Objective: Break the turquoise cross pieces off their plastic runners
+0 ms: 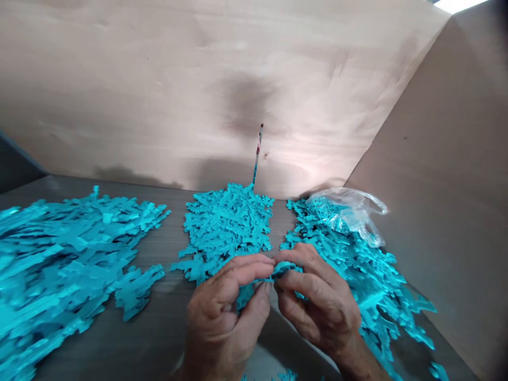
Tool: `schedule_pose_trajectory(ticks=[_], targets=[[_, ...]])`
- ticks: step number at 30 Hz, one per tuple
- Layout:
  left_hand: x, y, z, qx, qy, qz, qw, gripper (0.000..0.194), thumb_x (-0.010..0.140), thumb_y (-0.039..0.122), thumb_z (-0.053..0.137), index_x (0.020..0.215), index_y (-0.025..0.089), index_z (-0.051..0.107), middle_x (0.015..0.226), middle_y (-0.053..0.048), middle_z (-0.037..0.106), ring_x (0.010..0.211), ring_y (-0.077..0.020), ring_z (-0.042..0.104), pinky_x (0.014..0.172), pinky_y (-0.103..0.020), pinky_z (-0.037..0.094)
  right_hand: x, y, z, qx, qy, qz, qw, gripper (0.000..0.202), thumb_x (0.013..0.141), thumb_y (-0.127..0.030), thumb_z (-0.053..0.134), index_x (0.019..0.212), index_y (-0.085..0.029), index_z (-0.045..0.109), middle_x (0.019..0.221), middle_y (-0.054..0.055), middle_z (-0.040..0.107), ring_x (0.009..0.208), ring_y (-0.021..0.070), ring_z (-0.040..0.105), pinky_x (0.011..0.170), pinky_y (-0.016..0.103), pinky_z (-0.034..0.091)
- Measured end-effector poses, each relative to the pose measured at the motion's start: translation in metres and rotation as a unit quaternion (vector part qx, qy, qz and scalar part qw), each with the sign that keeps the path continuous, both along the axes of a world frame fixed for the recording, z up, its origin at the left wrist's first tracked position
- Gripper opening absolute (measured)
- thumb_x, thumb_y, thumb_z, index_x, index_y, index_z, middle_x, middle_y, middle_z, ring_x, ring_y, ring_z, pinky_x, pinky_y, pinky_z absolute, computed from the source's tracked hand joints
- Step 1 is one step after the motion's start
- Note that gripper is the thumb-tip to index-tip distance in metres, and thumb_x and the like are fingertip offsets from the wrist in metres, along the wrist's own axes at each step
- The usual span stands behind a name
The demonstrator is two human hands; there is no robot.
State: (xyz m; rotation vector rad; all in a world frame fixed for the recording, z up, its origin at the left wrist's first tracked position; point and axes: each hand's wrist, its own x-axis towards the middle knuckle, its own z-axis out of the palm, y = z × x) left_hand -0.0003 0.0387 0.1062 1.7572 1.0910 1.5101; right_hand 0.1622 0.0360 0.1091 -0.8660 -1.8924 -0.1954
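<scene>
My left hand (pixel 232 299) and my right hand (pixel 317 299) meet in front of the middle pile, fingertips almost touching. Both are closed in a pinch around a small flat turquoise piece (pixel 286 266), which looks like plastic or foam. Fingers cover much of its outline, so its full shape cannot be made out. Just behind the hands lies a pile of small turquoise pieces (pixel 228 222). Close by my right forearm spreads another turquoise heap (pixel 369 286) of irregular cut-out shapes.
Larger, longer turquoise pieces (pixel 59 264) fill the left side of the grey tabletop (pixel 159 328). A clear plastic bag (pixel 357 211) rests on the right heap. A thin paintbrush-like stick (pixel 257 153) stands upright behind the middle pile. Wooden panels (pixel 159 79) enclose the back and right.
</scene>
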Motion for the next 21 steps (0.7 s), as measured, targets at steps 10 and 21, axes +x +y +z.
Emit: schedule_pose_trajectory(ticks=[10, 21], targets=[[0.0, 0.0, 0.002, -0.007, 0.02, 0.019, 1.0, 0.021, 0.075, 0.015, 0.069, 0.087, 0.032, 0.075, 0.092, 0.003, 0.078, 0.079, -0.018, 0.074, 0.08, -0.028, 0.059, -0.008, -0.003, 0.0, 0.01, 0.021, -0.026, 0.999, 0.014, 0.083, -0.008, 0.059, 0.087, -0.022, 0.06, 0.089, 0.007, 0.074, 0.079, 0.0188, 0.071, 0.075, 0.036, 0.055], [0.003, 0.014, 0.014, -0.163, 0.037, 0.047, 0.985, 0.014, 0.064, 0.018, 0.071, 0.074, 0.025, 0.078, 0.059, 0.004, 0.07, 0.04, -0.012, 0.051, 0.041, -0.024, 0.041, -0.02, 0.007, -0.011, -0.039, 0.118, -0.078, 0.989, 0.017, 0.076, -0.008, 0.056, 0.076, -0.024, 0.055, 0.061, -0.005, 0.062, 0.058, 0.0133, 0.064, 0.057, 0.024, 0.051]])
